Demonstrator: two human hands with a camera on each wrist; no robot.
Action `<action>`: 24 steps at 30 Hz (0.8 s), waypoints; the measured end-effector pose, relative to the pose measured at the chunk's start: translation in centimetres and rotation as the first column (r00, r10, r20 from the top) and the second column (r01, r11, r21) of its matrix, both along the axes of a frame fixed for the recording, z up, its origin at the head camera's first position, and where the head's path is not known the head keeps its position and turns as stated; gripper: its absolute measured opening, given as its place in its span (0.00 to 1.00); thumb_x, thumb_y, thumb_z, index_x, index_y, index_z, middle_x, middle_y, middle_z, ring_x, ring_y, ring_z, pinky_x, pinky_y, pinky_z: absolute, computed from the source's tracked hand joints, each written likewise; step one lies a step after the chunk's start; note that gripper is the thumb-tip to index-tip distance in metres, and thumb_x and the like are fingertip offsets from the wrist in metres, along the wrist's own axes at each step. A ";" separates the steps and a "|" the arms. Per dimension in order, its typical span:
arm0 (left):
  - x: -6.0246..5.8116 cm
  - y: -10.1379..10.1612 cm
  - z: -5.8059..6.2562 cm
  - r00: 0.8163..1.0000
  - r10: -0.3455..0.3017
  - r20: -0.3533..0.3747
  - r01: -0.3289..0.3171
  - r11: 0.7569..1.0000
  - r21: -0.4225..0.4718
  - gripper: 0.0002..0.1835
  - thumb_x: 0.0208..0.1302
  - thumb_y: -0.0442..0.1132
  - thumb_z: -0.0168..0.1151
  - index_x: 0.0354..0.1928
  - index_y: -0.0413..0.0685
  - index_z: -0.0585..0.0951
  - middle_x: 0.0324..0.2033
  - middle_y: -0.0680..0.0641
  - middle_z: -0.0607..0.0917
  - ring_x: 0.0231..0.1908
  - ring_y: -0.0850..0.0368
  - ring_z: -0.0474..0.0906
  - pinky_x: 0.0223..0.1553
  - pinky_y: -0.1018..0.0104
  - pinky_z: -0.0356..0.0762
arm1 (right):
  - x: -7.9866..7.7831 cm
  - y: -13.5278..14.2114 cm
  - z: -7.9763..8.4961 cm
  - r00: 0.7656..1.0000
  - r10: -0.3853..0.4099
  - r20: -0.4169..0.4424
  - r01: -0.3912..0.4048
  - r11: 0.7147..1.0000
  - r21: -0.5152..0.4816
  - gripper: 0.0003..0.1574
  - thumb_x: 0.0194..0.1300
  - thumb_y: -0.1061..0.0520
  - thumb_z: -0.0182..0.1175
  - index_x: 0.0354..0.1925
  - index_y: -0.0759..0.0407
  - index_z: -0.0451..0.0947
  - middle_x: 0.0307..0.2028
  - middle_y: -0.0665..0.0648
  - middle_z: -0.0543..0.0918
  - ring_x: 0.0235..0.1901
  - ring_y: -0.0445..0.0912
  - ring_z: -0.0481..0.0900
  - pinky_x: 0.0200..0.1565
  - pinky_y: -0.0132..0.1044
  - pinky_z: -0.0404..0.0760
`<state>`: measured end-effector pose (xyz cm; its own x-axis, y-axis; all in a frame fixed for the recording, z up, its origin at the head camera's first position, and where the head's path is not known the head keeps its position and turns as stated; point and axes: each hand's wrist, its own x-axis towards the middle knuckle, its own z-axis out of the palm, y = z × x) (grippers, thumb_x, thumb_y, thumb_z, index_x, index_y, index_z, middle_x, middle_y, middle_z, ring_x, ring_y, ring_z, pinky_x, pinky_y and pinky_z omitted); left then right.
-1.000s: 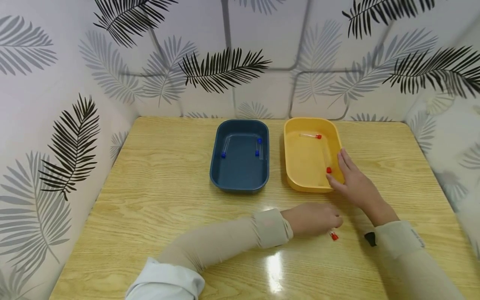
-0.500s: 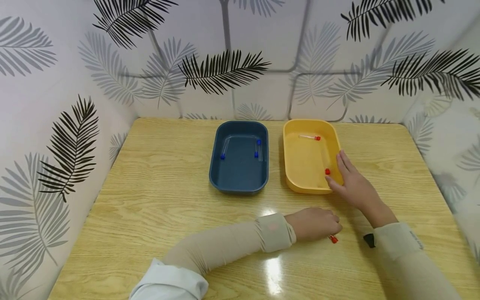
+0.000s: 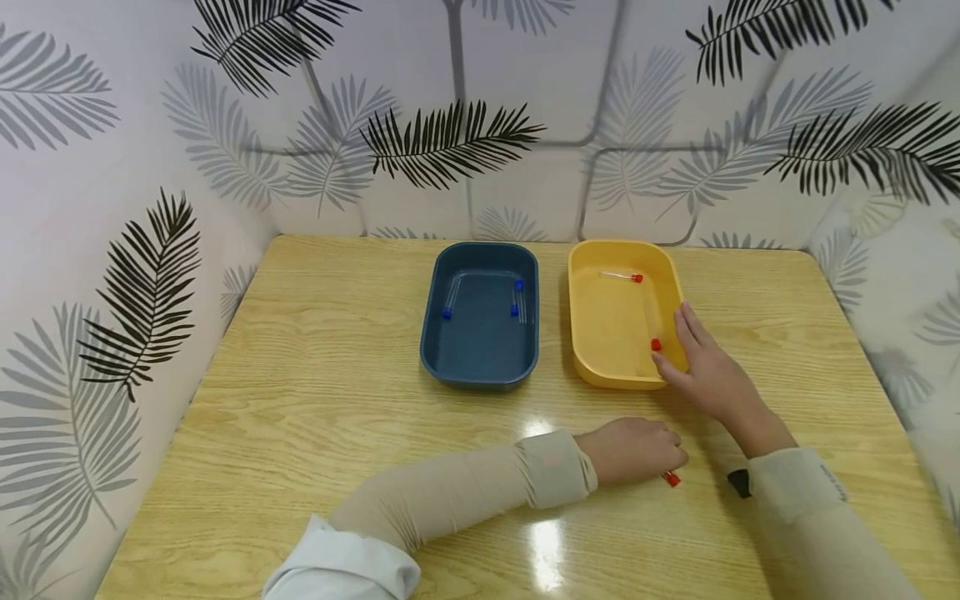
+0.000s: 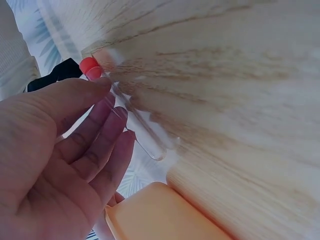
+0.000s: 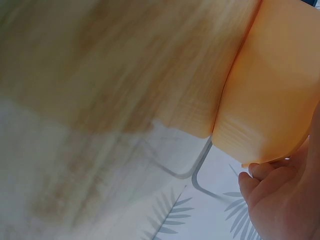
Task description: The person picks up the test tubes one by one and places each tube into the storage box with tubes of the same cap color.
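Low over the table, my left hand (image 3: 633,450) pinches a clear test tube (image 4: 145,135) between thumb and fingertips. Its red cap (image 4: 91,67) sticks out beyond the thumb in the left wrist view, and the rounded end points toward the yellow bin. At the bin's near right corner, my right hand (image 3: 712,375) grips the yellow bin (image 3: 600,367), thumb over the inside and fingers along the outer right wall. Inside that bin lie two red-capped tubes, one near the far wall (image 3: 621,275), the other by my thumb, its red cap (image 3: 656,344) showing.
Left of the yellow bin stands a dark blue bin (image 3: 480,354) holding several blue-capped tubes (image 3: 452,298). A small black object (image 3: 739,482) shows beside the right cuff. Leaf-patterned cloth (image 3: 450,192) rises behind the wooden table (image 3: 322,375).
My left hand has shifted very slightly right, staying on the red-capped test tube. My right hand keeps its place on the yellow bin.
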<state>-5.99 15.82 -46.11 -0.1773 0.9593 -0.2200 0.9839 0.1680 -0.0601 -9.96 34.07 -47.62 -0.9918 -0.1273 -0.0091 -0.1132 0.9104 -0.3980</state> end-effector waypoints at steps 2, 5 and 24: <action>0.0 0.0 0.0 1.000 0.003 -0.009 -0.003 1.000 0.004 0.12 0.71 0.41 0.49 0.49 0.62 0.79 0.42 0.61 0.78 0.41 0.67 0.73 0.41 0.78 0.70 | 0.0 -0.1 0.1 1.000 -0.001 0.001 0.001 1.000 -0.001 0.52 0.67 0.34 0.44 0.72 0.62 0.37 0.72 0.53 0.35 0.68 0.60 0.46 0.61 0.58 0.55; 0.1 0.1 0.0 1.000 0.002 -0.020 -0.002 1.000 0.001 0.12 0.71 0.41 0.49 0.49 0.63 0.79 0.41 0.61 0.78 0.41 0.67 0.73 0.40 0.77 0.71 | 0.0 -0.1 0.1 1.000 0.000 -0.002 0.000 1.000 -0.003 0.52 0.67 0.34 0.44 0.72 0.62 0.37 0.72 0.54 0.35 0.68 0.60 0.47 0.61 0.59 0.56; 0.2 0.3 -0.3 0.999 0.024 0.043 -0.024 1.000 -0.005 0.10 0.70 0.42 0.51 0.48 0.61 0.79 0.41 0.61 0.78 0.40 0.67 0.74 0.39 0.78 0.72 | 0.0 0.1 -0.2 1.000 0.002 -0.006 -0.002 1.000 -0.004 0.52 0.67 0.34 0.44 0.72 0.61 0.36 0.72 0.55 0.36 0.68 0.60 0.47 0.60 0.59 0.56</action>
